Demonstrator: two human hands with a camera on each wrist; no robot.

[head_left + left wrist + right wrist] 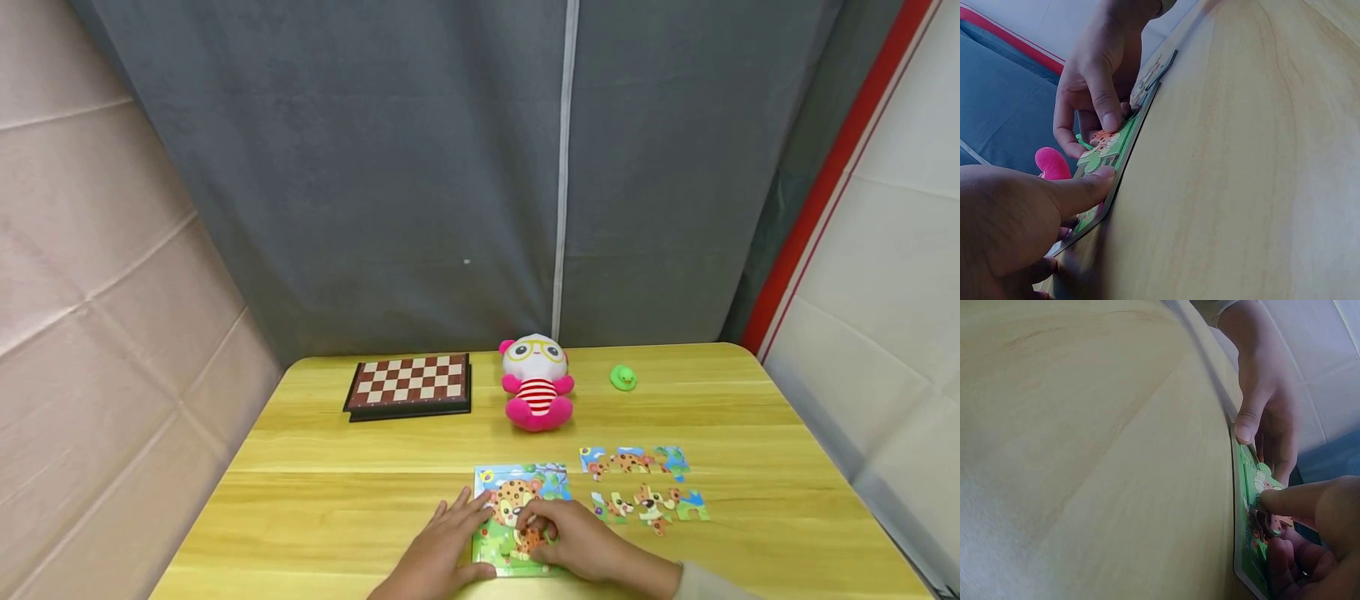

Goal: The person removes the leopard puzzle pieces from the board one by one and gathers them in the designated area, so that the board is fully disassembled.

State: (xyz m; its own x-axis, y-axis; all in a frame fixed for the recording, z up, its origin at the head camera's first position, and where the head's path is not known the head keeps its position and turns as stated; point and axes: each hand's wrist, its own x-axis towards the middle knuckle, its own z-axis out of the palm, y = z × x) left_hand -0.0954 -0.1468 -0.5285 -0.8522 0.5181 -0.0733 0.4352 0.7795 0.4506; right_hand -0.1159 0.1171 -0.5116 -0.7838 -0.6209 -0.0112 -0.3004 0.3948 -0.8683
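A jigsaw puzzle board (491, 554) with a cartoon leopard on a green and blue scene lies at the table's front. My left hand (442, 542) rests along its left edge, fingers spread over the upper side and thumb at the lower corner. Over the board's lower right part, my right hand (573, 537) pinches a puzzle piece (1092, 160) between thumb and curled fingers. Seen from the left wrist, that green and orange-spotted piece stands tilted up from the board. The right wrist view shows the left hand's thumb (1246, 428) on the board's edge. The right fingers hide part of the picture.
Right of the board lie several loose puzzle pieces (652, 504) in two rows. Behind stand a pink plush panda (537, 392), a chessboard box (411, 383) at left and a small green duck toy (622, 377) at right. A grey curtain (420, 183) closes the table's back.
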